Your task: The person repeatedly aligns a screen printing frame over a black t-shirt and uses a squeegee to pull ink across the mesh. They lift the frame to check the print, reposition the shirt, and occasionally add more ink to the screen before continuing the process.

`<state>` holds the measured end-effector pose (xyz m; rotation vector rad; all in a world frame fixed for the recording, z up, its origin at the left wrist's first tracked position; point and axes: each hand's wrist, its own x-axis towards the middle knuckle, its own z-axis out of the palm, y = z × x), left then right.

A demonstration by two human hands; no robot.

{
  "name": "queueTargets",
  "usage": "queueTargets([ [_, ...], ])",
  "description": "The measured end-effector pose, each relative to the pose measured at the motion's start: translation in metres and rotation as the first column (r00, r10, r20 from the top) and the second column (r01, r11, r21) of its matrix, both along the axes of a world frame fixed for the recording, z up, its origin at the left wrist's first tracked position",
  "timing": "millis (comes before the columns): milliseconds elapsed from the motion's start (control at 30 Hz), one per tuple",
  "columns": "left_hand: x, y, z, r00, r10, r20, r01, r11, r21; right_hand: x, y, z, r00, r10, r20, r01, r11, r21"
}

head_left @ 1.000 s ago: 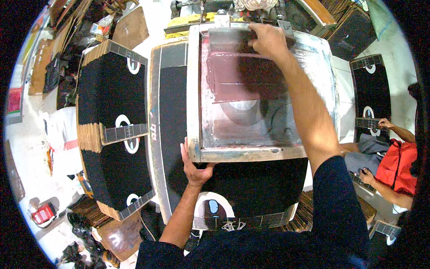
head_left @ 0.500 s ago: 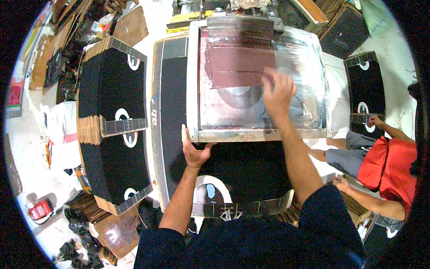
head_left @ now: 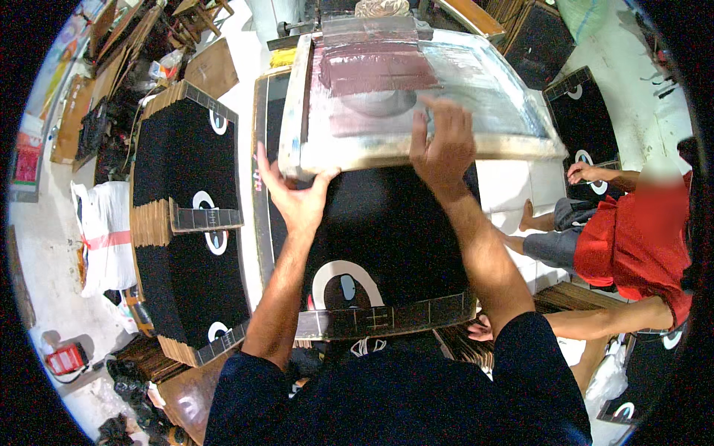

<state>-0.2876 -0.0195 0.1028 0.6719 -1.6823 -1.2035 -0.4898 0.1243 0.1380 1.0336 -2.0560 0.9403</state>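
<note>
A screen-printing frame (head_left: 357, 156) with pale wooden rails tilts up at its near side over a black board (head_left: 401, 230) with a white-ringed eye print. My left hand (head_left: 297, 201) supports the frame's near left corner, thumb along the near rail and fingers spread beyond the left side. My right hand (head_left: 446, 145), slightly blurred, hovers over the near rail with its fingers apart and nothing in them; whether it touches the frame I cannot tell. Maroon ink (head_left: 375, 68) covers the far part of the mesh, below a wide grey squeegee-like strip (head_left: 372, 30).
Stacked black boards (head_left: 197, 275) with eye prints stand at left. At right, a co-worker in a red shirt (head_left: 632, 238) has one hand (head_left: 482, 327) by the black board's near right corner. More printed boards (head_left: 584, 111) lie at far right; a red container (head_left: 67, 359) sits lower left.
The frame's near side has risen and moved away from me, baring more of the black board. Both my hands moved with it, my right toward the near rail. The co-worker's hand reached the board's corner.
</note>
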Motion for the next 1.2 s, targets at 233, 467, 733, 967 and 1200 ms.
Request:
queueTargets([
  [233, 0.065, -0.111, -0.027, 0.997, -0.029, 0.077, 0.034, 0.997, -0.072, -0.05, -0.053, 0.137, 0.99, -0.14, -0.001, 0.14, 0.989, 0.054],
  [467, 0.386, -0.077, -0.29, 0.364, -0.136, 0.921, -0.34, 0.901, 0.268, -0.062, -0.08, 0.204, 0.936, -0.264, 0.233, 0.221, 0.956, 0.193],
  [733, 0.522, 0.132, -0.373, 0.101, -0.165, 0.981, -0.492, 0.849, 0.194, -0.1, -0.102, 0.235, 0.943, -0.281, 0.177, 0.224, 0.933, 0.282],
  [967, 0.506, 0.156, -0.377, 0.182, 0.262, 0.948, -0.656, 0.75, -0.081, -0.11, -0.106, 0.237, 0.964, -0.241, 0.114, 0.196, 0.93, 0.312],
  [1200, 0.521, 0.159, -0.341, 0.454, 0.194, 0.87, -0.557, 0.824, 0.107, -0.103, -0.105, 0.244, 0.934, -0.319, 0.161, 0.249, 0.905, 0.345],
])
